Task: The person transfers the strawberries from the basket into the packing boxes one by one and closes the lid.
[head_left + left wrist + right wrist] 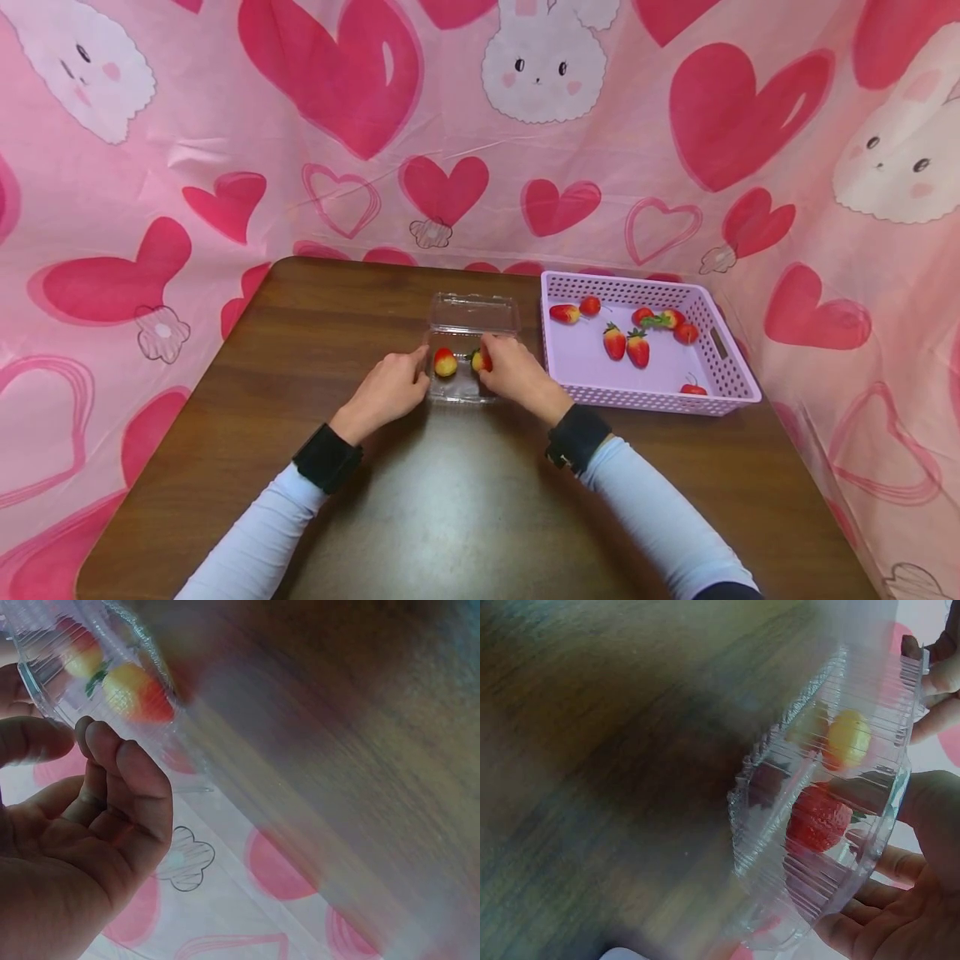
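A clear plastic clamshell container (457, 392) sits on the table with its lid folded back. One red-and-yellow strawberry (445, 362) lies in its left half. My right hand (517, 375) reaches inside and holds a second strawberry (819, 817) between thumb and fingers, seen through the ribbed wall in the right wrist view. At the left side of the container, my left hand (386, 387) pinches the rim with thumb and forefinger. The left wrist view shows that hand's other fingers (142, 769) curled beside the wall.
A lilac perforated basket (622, 396) stands to the right of the container. Inside are several strawberries (637, 350) and small red fruits (590, 306). A pink heart-and-rabbit curtain (337, 108) hangs around the brown wooden table (337, 292).
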Motion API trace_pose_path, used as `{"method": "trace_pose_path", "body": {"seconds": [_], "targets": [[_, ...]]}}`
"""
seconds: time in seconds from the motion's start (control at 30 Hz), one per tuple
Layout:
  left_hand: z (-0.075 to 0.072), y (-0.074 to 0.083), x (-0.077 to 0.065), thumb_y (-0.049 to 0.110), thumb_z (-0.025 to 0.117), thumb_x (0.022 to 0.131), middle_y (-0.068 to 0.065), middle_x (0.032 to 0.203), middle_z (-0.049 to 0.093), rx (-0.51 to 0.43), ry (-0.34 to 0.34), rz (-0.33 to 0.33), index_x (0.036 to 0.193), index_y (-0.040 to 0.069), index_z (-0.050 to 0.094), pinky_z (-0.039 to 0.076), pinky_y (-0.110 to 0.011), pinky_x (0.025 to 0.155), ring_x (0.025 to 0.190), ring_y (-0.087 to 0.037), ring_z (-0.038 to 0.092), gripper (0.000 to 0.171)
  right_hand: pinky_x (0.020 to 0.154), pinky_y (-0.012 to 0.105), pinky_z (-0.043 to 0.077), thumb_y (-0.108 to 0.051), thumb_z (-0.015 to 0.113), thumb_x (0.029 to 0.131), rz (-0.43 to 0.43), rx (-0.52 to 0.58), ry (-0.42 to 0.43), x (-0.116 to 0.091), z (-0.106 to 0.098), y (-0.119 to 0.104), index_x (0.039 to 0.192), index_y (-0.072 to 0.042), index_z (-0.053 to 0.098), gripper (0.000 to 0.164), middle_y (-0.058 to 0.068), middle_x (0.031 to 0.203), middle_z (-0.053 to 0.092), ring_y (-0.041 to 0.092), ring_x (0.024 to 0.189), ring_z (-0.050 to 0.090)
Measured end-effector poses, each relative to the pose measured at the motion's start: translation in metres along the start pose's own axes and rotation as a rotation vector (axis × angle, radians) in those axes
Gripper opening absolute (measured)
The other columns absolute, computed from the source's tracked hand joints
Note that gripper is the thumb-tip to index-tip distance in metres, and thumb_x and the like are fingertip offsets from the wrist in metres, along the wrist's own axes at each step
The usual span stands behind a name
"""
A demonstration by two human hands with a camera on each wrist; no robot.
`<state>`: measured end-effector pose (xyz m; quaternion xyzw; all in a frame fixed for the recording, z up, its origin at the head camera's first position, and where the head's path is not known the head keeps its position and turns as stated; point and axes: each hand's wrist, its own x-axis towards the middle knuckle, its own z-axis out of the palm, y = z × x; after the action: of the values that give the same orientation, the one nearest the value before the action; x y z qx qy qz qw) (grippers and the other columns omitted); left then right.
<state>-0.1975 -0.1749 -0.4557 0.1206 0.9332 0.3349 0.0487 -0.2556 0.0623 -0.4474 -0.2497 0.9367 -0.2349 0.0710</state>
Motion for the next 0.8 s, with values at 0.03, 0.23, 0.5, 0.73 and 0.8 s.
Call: {"method": "trace_pose_path", "body": {"seconds": [0.03, 0.23, 0.5, 0.73, 0.8], "targets": [[0.0001, -0.0002, -0.0001, 0.011, 0.062, 0.101, -0.004, 0.066, 0.049, 0.0, -0.001, -0.003, 0.153, -0.006, 0.049, 0.038, -0.028, 0.045, 0.043, -0.018, 0.041, 0.056, 0.082, 0.039, 0.062, -0.014, 0.083, 0.09, -0.006, -0.015, -0.003, 0.0003, 0.0011, 0.0, 0.114, -0.004, 0.063, 0.033, 0.008, 0.092, 0.064, 0.025, 0.084, 0.065], [0.0003, -0.001, -0.0001, 0.01, 0.063, 0.101, -0.003, 0.063, 0.048, 0.0, -0.002, 0.0, 0.153, -0.006, 0.049, 0.039, -0.028, 0.045, 0.044, -0.019, 0.043, 0.056, 0.078, 0.04, 0.061, -0.014, 0.083, 0.09, -0.031, -0.065, -0.002, 0.0021, 0.0059, 0.0001, 0.114, -0.001, 0.065, 0.033, 0.008, 0.089, 0.063, 0.026, 0.082, 0.065], [0.001, -0.0006, -0.0002, 0.01, 0.063, 0.101, -0.003, 0.061, 0.047, 0.005, 0.008, 0.012, 0.152, -0.006, 0.051, 0.039, -0.028, 0.045, 0.043, -0.02, 0.043, 0.055, 0.078, 0.04, 0.06, -0.014, 0.081, 0.092, -0.049, -0.099, 0.008, 0.0035, 0.0094, -0.0005, 0.113, -0.001, 0.066, 0.029, 0.009, 0.088, 0.064, 0.027, 0.082, 0.065], [0.0012, -0.001, -0.0004, 0.01, 0.063, 0.101, -0.005, 0.064, 0.05, -0.001, -0.001, 0.007, 0.152, -0.006, 0.051, 0.04, -0.028, 0.045, 0.044, -0.02, 0.045, 0.055, 0.087, 0.042, 0.06, -0.01, 0.083, 0.088, -0.043, -0.07, 0.028, -0.0009, 0.0032, -0.0011, 0.117, -0.001, 0.071, 0.033, 0.012, 0.099, 0.069, 0.028, 0.089, 0.068], [0.0009, -0.0009, -0.0003, 0.01, 0.063, 0.101, -0.005, 0.065, 0.051, -0.004, 0.002, 0.011, 0.152, -0.006, 0.051, 0.04, -0.028, 0.045, 0.044, -0.02, 0.045, 0.055, 0.088, 0.042, 0.06, -0.008, 0.083, 0.087, -0.041, -0.06, 0.037, -0.0022, 0.0014, -0.0015, 0.117, -0.001, 0.074, 0.032, 0.012, 0.099, 0.07, 0.028, 0.09, 0.068]]}}
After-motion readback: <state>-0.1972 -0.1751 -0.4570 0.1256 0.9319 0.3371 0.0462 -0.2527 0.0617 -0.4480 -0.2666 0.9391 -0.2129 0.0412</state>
